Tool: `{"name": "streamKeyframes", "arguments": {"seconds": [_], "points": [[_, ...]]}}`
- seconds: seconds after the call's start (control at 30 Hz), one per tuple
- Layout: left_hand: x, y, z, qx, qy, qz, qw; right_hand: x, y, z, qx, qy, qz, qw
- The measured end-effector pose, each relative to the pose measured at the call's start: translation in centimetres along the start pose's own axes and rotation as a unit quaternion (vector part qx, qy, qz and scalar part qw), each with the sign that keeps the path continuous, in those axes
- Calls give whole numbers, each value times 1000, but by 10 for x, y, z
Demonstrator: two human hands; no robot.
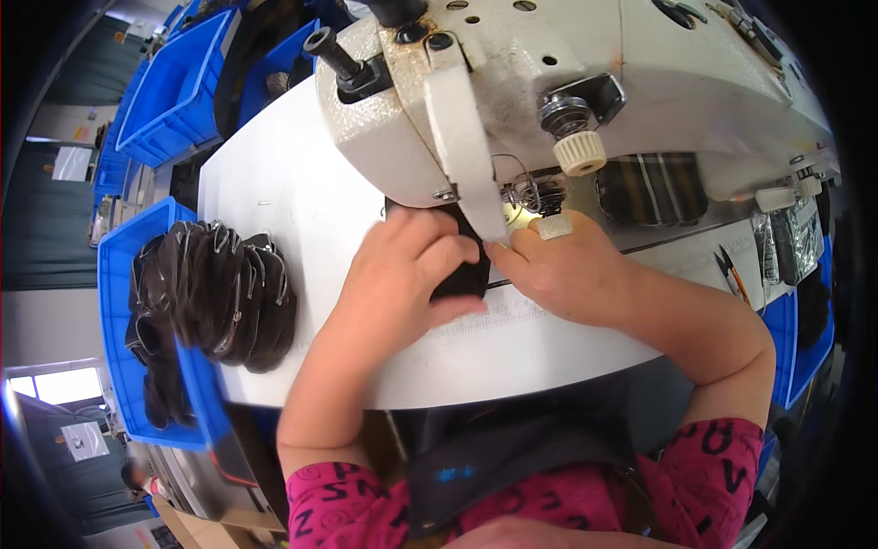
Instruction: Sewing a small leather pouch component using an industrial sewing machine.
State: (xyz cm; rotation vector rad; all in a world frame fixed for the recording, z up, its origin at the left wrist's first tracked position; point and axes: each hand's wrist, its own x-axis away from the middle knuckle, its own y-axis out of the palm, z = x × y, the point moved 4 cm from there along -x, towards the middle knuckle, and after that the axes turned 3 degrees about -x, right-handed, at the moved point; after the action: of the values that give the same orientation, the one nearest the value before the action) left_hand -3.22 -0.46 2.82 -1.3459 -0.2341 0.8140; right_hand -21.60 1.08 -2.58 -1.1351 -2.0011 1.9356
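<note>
A dark fabric piece (465, 274) lies on the white table under the head of a white sewing machine (393, 119). My left hand (402, 270) is on it from the left, fingers bent over its far part and thumb stretched along its near edge. My right hand (572, 274) is closed at the piece's right edge, close to the needle area, with its fingertips partly behind a tension knob (555, 225). The machine's white lever arm (465, 146) hides part of the piece and the needle.
Left of the table, a blue bin (114, 320) holds dark zippered pouches (229, 293) piled over its rim. A dark striped piece (651, 189) lies under the machine arm. Orange-handled snips (732, 273) and clear plastic packets (788, 245) lie at the right.
</note>
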Motion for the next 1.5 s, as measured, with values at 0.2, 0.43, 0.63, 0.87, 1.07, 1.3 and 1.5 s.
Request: {"name": "streamKeyframes", "arguments": {"seconds": [0.2, 0.43, 0.63, 0.87, 1.07, 1.3, 1.5], "points": [[9, 15, 1, 6, -52, -126, 991, 4, 2, -2, 44, -18, -24, 999], [11, 26, -15, 198, -167, -149, 954, 0, 3, -9, 39, -66, 0, 997], [7, 20, 2, 95, -48, -81, 991, 2, 4, -5, 34, -45, 5, 998], [7, 26, -7, 126, -64, -71, 987, 1, 2, -6, 6, -42, 2, 999], [6, 30, -17, 260, -150, -132, 945, 1, 1, -8, 37, -72, 51, 995], [-6, 35, -1, -45, 3, 49, 998, 4, 9, -15, 84, -153, 4, 985], [-6, 39, 2, -79, -45, 35, 995, 7, 13, -17, 104, -154, 1, 983]]}}
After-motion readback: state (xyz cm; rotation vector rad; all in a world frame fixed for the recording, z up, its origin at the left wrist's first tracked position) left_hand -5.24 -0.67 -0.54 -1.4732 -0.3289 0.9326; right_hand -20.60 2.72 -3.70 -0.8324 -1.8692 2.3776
